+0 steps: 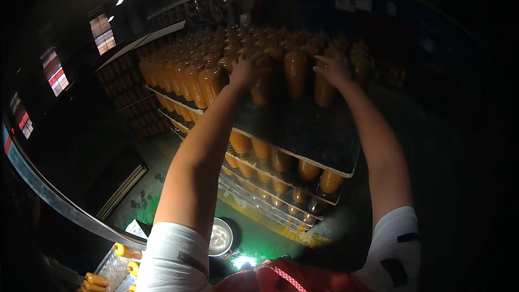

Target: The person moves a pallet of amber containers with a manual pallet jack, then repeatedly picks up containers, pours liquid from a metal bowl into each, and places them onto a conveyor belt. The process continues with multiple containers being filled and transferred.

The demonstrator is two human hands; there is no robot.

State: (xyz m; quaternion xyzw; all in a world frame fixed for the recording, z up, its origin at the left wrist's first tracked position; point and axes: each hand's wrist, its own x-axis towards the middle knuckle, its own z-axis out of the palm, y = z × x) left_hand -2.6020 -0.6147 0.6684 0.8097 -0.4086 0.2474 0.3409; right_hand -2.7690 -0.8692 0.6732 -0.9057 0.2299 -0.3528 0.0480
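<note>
Both hands are up on the top tier of the stacked pallet, and each one is busy with a bottle. Left hand (246, 71) is curled round the upper part of an orange bottle (261, 87) at the near edge of the packed rows, fingers wrapped, so I count it as closed on that bottle. Right hand (332, 70) rests over the cap end of a second orange bottle (324, 91); its fingers look bent over the top, but the motion blur keeps me from telling whether they truly grip or only touch. Between them stands a third bottle (295, 73), untouched. To do this well I judge I should hold each bottle near its shoulder, not by the cap alone, and keep it upright so it seats flush against its neighbours on the dark separator sheet (313, 135). Both my arms are stretched nearly straight, forward and upward, the left forearm rising from the lower left, the right one from the lower right, white sleeves at the shoulders. Below the sheet more layers of bottles (281, 184) show at the pallet's side. Down at the floor sit a round metal bowl (220, 237) and, far left, a tray of yellow-capped bottles (121, 259).
</note>
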